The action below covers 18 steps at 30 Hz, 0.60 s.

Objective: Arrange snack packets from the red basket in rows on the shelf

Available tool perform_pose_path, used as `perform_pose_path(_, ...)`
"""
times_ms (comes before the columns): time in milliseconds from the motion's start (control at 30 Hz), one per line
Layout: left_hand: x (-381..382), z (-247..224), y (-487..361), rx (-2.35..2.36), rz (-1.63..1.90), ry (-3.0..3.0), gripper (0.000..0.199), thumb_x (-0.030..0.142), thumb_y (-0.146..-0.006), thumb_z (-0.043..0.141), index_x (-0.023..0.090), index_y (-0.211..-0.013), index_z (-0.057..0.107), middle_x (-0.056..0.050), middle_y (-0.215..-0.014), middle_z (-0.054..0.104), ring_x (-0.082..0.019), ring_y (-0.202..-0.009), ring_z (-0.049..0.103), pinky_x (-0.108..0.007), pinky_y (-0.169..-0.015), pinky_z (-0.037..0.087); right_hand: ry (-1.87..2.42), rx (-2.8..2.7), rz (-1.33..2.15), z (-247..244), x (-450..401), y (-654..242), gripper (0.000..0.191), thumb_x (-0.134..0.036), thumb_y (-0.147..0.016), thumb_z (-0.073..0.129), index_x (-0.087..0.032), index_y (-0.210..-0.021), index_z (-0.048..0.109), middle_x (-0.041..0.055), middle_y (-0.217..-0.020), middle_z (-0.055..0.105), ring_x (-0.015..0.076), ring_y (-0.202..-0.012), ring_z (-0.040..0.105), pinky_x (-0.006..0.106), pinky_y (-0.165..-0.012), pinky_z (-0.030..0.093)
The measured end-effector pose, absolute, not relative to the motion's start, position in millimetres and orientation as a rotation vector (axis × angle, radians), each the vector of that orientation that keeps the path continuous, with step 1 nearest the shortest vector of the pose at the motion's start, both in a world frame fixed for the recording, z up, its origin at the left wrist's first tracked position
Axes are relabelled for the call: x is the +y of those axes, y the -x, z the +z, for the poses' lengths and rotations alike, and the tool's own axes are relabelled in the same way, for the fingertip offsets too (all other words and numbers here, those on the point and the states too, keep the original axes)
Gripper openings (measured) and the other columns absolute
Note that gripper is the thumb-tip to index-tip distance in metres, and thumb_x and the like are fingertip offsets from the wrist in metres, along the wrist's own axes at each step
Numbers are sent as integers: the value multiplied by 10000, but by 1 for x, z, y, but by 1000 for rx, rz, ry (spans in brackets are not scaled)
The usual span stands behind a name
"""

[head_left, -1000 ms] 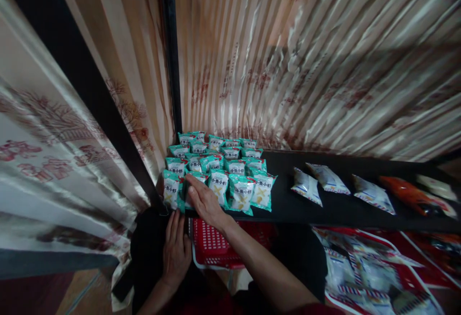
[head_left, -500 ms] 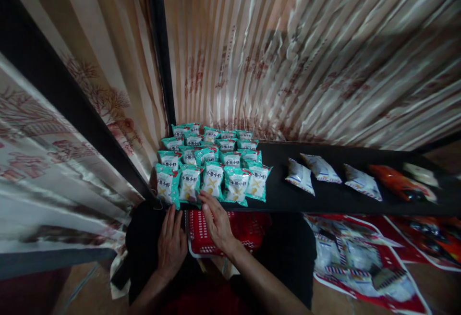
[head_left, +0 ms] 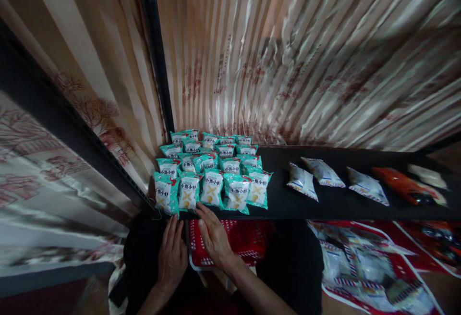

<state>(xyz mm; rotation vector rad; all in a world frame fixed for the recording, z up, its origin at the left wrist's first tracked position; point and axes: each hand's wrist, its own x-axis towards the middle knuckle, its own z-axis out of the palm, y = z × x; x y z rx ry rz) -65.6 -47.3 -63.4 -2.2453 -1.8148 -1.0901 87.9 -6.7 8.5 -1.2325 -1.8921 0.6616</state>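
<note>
Left side: patterned curtain [head_left: 108, 41] hung in folds; dark post [head_left: 155, 41] stood at the corner.
Left hand [head_left: 173, 255]: fingers stretched straight, held close together; tips brought to the front edge of the black shelf [head_left: 276, 195], just below the leftmost front bag [head_left: 165, 195]. Touch could not be told.
Green snack bags [head_left: 206, 163]: set upright in rows on the shelf's left end, printed sides faced forward; five were counted along the front.
Right hand [head_left: 215, 240]: fingers extended forward, lightly bent, close together; thumb held alongside. Tips placed at the lower right corner of the second front bag [head_left: 189, 192]; contact could not be told.
Red basket [head_left: 252, 245]: seen below the shelf, partly covered by the right hand.
White packets [head_left: 302, 181]: three laid on the shelf, well apart from the green ones.
Orange packet [head_left: 399, 185]: laid farther right, beside a pale packet [head_left: 427, 175].
Lower right: more white packets heaped in a red container [head_left: 405, 269].
</note>
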Motion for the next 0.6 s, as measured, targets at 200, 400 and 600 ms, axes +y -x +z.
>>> perform_pose_path(200, -46, -56, 70, -1688, -1085, 2245, 594, 61, -842, 379, 205, -1411, 287, -102, -1395, 436, -229, -1325, 344, -416, -1026, 390, 1124, -1947, 597, 37, 6, -86, 379, -271, -946, 347, -240, -1285, 514, 77, -1344, 516, 204, -1259, 457, 448, -1043, 411)
perform_pose_path(400, -24, -38, 58, -1620, -1099, 2157, 649, 74, -837, 426, 148, -1442, 203, -131, -1510, 221, -299, -1384, 190, -480, -1087, 274, 1058, -2080, 540, 73, 49, -65, 436, -326, -957, 295, -154, -1312, 483, 130, -1377, 472, 213, -1303, 398, 453, -1082, 347)
perform_pose_path(600, 12, -31, 50, -1590, -1090, 2018, 640, 90, -826, 475, 135, -1422, 245, -159, -1500, 232, -310, -1397, 130, -532, -1100, 218, 1103, -2213, 491, 90, 88, -41, 522, -440, -946, 306, -146, -1367, 404, 153, -1403, 432, 256, -1318, 370, 491, -1067, 328)
